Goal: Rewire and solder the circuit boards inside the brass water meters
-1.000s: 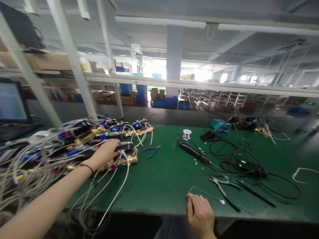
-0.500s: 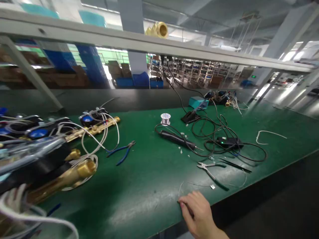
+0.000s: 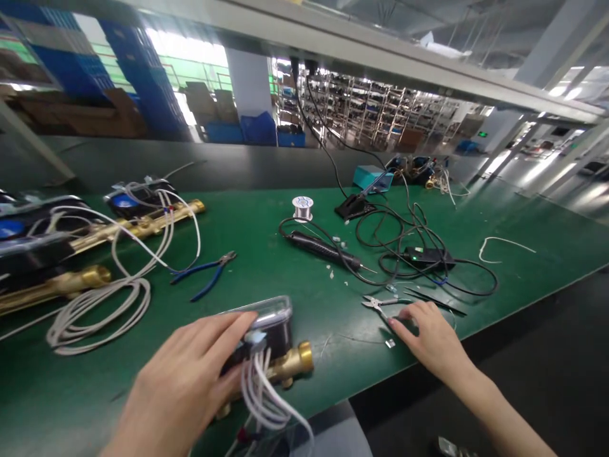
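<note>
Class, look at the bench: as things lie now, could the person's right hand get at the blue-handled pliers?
Probably not easily. The right hand rests on the black-handled cutters, and the blue-handled pliers lie across the mat beyond the meter in the left hand, which blocks the direct path.

1. Green workbench [image 3: 295, 279] fills the foreground.
2. A grey shelf rail [image 3: 380, 54] crosses above the workbench.
3. Beyond the workbench: blue crates [image 3: 259, 127], metal racks [image 3: 380, 117], bright windows [image 3: 185, 54].
</note>
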A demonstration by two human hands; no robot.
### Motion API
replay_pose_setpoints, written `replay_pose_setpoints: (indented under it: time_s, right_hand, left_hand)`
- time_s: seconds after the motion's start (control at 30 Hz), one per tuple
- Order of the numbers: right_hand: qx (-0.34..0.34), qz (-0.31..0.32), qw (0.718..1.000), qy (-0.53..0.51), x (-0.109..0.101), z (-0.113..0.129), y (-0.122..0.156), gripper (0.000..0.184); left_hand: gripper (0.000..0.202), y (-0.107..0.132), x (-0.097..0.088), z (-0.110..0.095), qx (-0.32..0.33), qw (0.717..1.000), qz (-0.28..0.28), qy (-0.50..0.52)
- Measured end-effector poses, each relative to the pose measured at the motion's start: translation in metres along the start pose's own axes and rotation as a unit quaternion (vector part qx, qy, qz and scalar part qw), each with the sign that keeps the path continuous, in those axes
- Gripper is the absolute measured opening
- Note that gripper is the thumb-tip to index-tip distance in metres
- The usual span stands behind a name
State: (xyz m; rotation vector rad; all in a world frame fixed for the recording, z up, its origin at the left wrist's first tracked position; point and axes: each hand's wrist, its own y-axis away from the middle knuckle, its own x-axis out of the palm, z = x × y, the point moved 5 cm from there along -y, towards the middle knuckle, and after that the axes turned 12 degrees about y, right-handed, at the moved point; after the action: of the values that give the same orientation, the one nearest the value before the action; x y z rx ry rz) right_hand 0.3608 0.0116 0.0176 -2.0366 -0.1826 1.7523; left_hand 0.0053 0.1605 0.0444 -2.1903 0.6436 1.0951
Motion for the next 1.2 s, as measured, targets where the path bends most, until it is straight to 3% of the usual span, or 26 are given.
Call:
replay_pose_setpoints:
  time_s: [0.13,0.3,0.37,0.47,0.53,0.63,0.7,0.73,0.8,0.9,1.0,1.07,1.13,1.2]
  right_hand:
    - [-0.093,-0.005,0.995,0.047,0.006,0.014,-0.010,0.047]
    - [-0.088,-0.030,0.990,0.105,-0.036,0.024,-0.037,0.042]
    - [-0.061,-0.035,0.996,0.053,-0.059,0.027,-0.048,0.035]
    - [0.036,-0.004,0.983,-0.181,-0.078,0.035,-0.054,0.031]
    - [0.108,0.056,0.919,-0.375,-0.072,0.048,-0.048,0.032]
    - [0.171,0.141,0.759,-0.612,-0.049,0.082,-0.031,0.035]
    - [0.197,0.174,0.665,-0.699,-0.036,0.105,-0.019,0.034]
    - [0.215,0.176,0.635,-0.721,-0.031,0.113,-0.014,0.033]
    - [0.251,0.159,0.605,-0.738,-0.028,0.125,-0.007,0.036]
    - [0.277,0.142,0.602,-0.735,-0.035,0.132,-0.004,0.047]
    - [0.298,0.199,0.583,-0.729,-0.036,0.132,-0.006,0.045]
    - [0.307,0.236,0.580,-0.716,-0.031,0.126,-0.010,0.041]
    - [0.287,0.264,0.617,-0.683,-0.025,0.119,-0.015,0.039]
    - [0.236,0.298,0.681,-0.625,-0.021,0.117,-0.021,0.037]
  left_hand:
    - [0.043,-0.024,0.005,-0.015,0.010,1.000,-0.015,-0.013]
    - [0.046,-0.026,-0.010,-0.024,0.002,1.000,-0.015,0.017]
    - [0.045,-0.020,-0.020,-0.040,0.004,0.998,-0.031,0.047]
    - [0.037,-0.009,-0.027,-0.074,-0.004,0.992,-0.073,0.100]
    - [0.033,-0.002,-0.018,-0.095,-0.032,0.987,-0.066,0.146]
    - [0.039,-0.001,0.006,-0.127,0.005,0.978,-0.046,0.206]
    - [0.035,-0.003,0.022,-0.141,0.031,0.974,-0.054,0.219]
    - [0.029,-0.005,0.029,-0.145,0.032,0.973,-0.062,0.219]
    - [0.021,-0.009,0.039,-0.152,0.024,0.973,-0.090,0.211]
    - [0.021,-0.012,0.041,-0.164,0.042,0.973,-0.105,0.199]
    - [0.019,-0.017,0.031,-0.168,0.088,0.975,0.011,0.206]
    - [0.021,-0.023,0.013,-0.158,0.107,0.974,0.031,0.195]
    - [0.023,-0.032,-0.011,-0.131,0.052,0.989,-0.055,0.129]
    - [0.031,-0.043,-0.021,-0.102,-0.001,0.997,-0.068,0.045]
